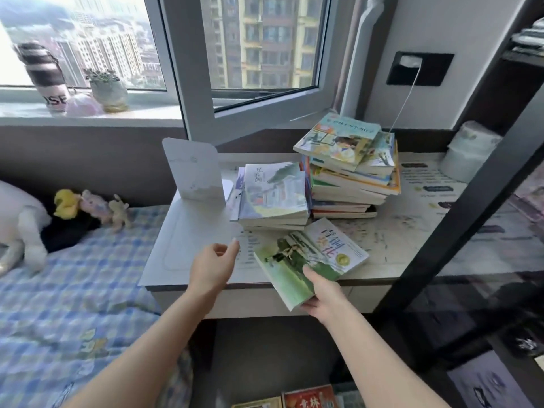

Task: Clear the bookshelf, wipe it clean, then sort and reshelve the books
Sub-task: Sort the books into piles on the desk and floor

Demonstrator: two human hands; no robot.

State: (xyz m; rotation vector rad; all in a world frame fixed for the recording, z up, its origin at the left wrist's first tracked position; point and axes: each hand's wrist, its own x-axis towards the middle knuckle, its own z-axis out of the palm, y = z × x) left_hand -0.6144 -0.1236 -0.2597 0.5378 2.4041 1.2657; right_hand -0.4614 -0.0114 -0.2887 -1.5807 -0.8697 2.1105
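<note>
Green-covered paperback [312,257] sits in my right hand [322,293]: the thumb lies on the cover and the fingers curl under the near corner, pinching it. The book is tilted, its far end over the front edge of the desk [397,240], just in front of a short stack of books [273,195]. I cannot tell whether it touches the desktop.

My left hand [213,266] hovers over the desk's front left part, above a white mat [182,237], with fingers loosely spread and holding nothing.

Behind the short stack on the right stands a taller, uneven pile of books [347,178], its top volumes skewed. A white bookend [194,172] stands upright to the left of the short stack.

The dark frame of the bookshelf [471,201] crosses the right side of the view. At the bottom edge, between my forearms, a few more book covers [309,397] show.

To the left lies a bed with a blue checked sheet [73,275], with small plush toys [94,206] along the wall. A potted plant [109,89] sits on the windowsill.
</note>
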